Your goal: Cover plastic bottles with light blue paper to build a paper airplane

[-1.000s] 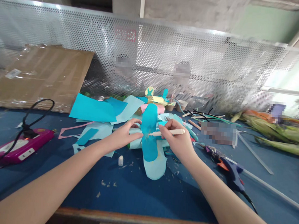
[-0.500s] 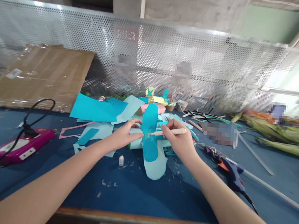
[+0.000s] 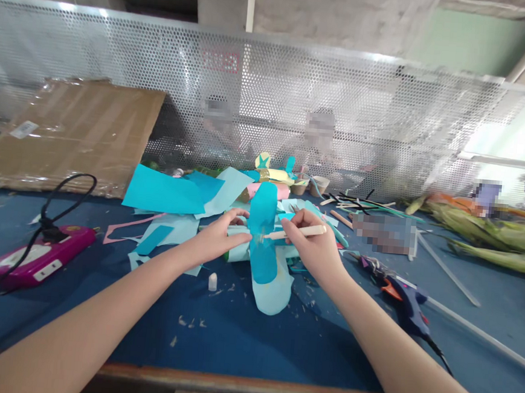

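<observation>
A paper craft (image 3: 265, 251) of teal and pale blue strips wrapped over a tube lies at the middle of the blue table (image 3: 242, 334). My left hand (image 3: 220, 237) is closed on its left side, fingers curled around the tube. My right hand (image 3: 309, 244) pinches a pale wooden stick (image 3: 293, 231), whose tip touches the teal strip at the centre.
Teal paper sheets (image 3: 165, 194) and scraps lie behind the craft. A magenta device (image 3: 35, 255) with a black cable sits at the left, cardboard (image 3: 72, 130) behind it. A blue glue gun (image 3: 400, 292) lies right; green leaves (image 3: 482, 235) far right. A perforated metal screen (image 3: 364, 113) backs the table.
My right hand and the stick shifted very slightly; the left hand and the craft stay where they were.
</observation>
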Available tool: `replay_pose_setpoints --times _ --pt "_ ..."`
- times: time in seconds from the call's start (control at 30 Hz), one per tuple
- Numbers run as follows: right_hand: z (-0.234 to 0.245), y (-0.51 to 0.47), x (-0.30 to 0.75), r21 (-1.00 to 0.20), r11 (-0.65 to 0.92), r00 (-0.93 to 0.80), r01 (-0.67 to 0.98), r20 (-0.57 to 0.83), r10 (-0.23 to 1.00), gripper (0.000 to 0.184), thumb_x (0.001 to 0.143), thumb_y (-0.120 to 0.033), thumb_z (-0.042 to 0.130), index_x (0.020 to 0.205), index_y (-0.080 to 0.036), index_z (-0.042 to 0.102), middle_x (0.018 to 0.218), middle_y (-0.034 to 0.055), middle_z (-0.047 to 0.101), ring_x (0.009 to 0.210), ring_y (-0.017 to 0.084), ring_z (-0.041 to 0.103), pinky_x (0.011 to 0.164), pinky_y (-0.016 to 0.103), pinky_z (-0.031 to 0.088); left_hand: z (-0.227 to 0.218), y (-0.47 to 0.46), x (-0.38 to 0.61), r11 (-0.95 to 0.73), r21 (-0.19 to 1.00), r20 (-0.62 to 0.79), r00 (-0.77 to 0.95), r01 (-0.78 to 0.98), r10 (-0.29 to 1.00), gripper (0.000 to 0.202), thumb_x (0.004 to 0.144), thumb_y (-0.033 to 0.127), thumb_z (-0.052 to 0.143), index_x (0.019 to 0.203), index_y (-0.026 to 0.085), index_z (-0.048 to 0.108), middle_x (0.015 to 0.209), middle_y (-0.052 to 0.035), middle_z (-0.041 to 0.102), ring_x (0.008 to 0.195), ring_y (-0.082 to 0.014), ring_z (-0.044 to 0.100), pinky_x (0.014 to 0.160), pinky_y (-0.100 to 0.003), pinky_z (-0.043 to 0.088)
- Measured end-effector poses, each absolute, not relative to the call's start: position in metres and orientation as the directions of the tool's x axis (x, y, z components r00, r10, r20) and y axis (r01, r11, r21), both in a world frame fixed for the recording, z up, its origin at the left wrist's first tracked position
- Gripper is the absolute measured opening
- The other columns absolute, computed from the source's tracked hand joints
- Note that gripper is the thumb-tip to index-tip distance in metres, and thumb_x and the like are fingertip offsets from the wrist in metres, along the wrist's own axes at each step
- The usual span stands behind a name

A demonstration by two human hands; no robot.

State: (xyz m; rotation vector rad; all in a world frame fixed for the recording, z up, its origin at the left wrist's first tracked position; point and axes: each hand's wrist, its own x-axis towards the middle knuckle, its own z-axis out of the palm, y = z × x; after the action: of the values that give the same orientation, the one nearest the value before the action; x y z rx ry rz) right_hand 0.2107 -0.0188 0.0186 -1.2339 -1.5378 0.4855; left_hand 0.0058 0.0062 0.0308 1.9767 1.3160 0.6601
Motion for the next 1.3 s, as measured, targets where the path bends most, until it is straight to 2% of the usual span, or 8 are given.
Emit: replay_pose_setpoints --times 0.2,0.4,0.53,0.7,0.87,1.0,1.13,1.3 --pt "0.018 -0.0188 0.2118 -0.815 0.384 0.082 0.434 0.461 0.884 0.029 0.078 -0.035 0.057 0.057 -0.023 0.042 0.052 -0.0037 0.05 0.054 0.013 0.044 0.053 0.028 0.033 0.0313 0.0046 0.0063 -0.275 0.763 0.052 0.37 0.584 0.928 0.059 0.08 0.049 0.055 0.131 0.023 0.041 0.138 -0.0136 0.049 0.128 -0.0321 0.047 0.094 -0.042 0.045" --pt "0.0181 -0.0183 0.2112 -0.802 0.38 0.119 0.461 0.48 0.869 0.029 0.079 -0.037 0.058 0.058 -0.023 0.044 0.053 -0.0042 0.05 0.053 0.013 0.041 0.051 0.027 0.031 0.0299 0.0061 0.0062 -0.278 0.772 0.057 0.374 0.571 0.926 0.059 0.08 0.049 0.055 0.132 0.024 0.041 0.139 -0.0131 0.048 0.129 -0.0314 0.045 0.096 -0.041 0.044" --pt "0.0187 -0.0188 0.211 -0.83 0.382 0.069 0.406 0.444 0.893 0.028 0.078 -0.033 0.057 0.056 -0.023 0.041 0.05 -0.0042 0.05 0.052 0.013 0.044 0.052 0.028 0.033 0.0308 0.0054 0.0063 -0.275 0.762 0.049 0.372 0.586 0.927 0.057 0.081 0.048 0.054 0.131 0.024 0.041 0.139 -0.0137 0.048 0.128 -0.0316 0.047 0.095 -0.042 0.044" --pt "0.0197 -0.019 0.212 -0.791 0.381 0.108 0.479 0.483 0.869 0.028 0.079 -0.037 0.057 0.058 -0.023 0.044 0.054 -0.0031 0.052 0.055 0.014 0.044 0.053 0.028 0.033 0.0319 0.0039 0.0059 -0.28 0.759 0.05 0.375 0.588 0.926 0.058 0.082 0.05 0.055 0.132 0.024 0.041 0.139 -0.0135 0.048 0.126 -0.033 0.048 0.091 -0.041 0.046" --pt "0.0198 -0.0194 0.2125 -0.814 0.39 0.078 0.43 0.464 0.882 0.028 0.077 -0.033 0.056 0.056 -0.023 0.041 0.05 -0.0039 0.049 0.052 0.013 0.043 0.053 0.028 0.032 0.0315 0.0051 0.0054 -0.28 0.753 0.054 0.368 0.595 0.928 0.057 0.082 0.048 0.055 0.131 0.024 0.041 0.137 -0.0137 0.05 0.125 -0.0319 0.049 0.093 -0.042 0.045" --pt "0.0204 -0.0198 0.2127 -0.787 0.375 0.12 0.49 0.486 0.865 0.028 0.079 -0.036 0.057 0.058 -0.023 0.044 0.053 -0.0037 0.051 0.053 0.013 0.042 0.053 0.028 0.031 0.0311 0.0057 0.0052 -0.278 0.75 0.045 0.373 0.6 0.927 0.059 0.081 0.05 0.055 0.132 0.024 0.041 0.139 -0.0137 0.048 0.126 -0.0332 0.049 0.092 -0.042 0.046" --pt "0.0207 -0.0196 0.2125 -0.798 0.379 0.077 0.469 0.465 0.882 0.029 0.078 -0.034 0.056 0.056 -0.023 0.042 0.051 -0.0039 0.049 0.053 0.013 0.041 0.052 0.028 0.03 0.0307 0.0059 0.0055 -0.291 0.749 0.058 0.378 0.596 0.924 0.058 0.081 0.051 0.055 0.131 0.024 0.041 0.137 -0.0127 0.05 0.126 -0.033 0.048 0.092 -0.042 0.045" --pt "0.0204 -0.0184 0.2124 -0.793 0.375 0.12 0.48 0.483 0.867 0.028 0.078 -0.035 0.057 0.058 -0.023 0.043 0.053 -0.0042 0.05 0.053 0.013 0.042 0.053 0.028 0.031 0.0307 0.0064 0.0061 -0.285 0.753 0.055 0.374 0.593 0.926 0.056 0.081 0.048 0.054 0.13 0.023 0.042 0.137 -0.0141 0.049 0.126 -0.0315 0.048 0.093 -0.041 0.045"
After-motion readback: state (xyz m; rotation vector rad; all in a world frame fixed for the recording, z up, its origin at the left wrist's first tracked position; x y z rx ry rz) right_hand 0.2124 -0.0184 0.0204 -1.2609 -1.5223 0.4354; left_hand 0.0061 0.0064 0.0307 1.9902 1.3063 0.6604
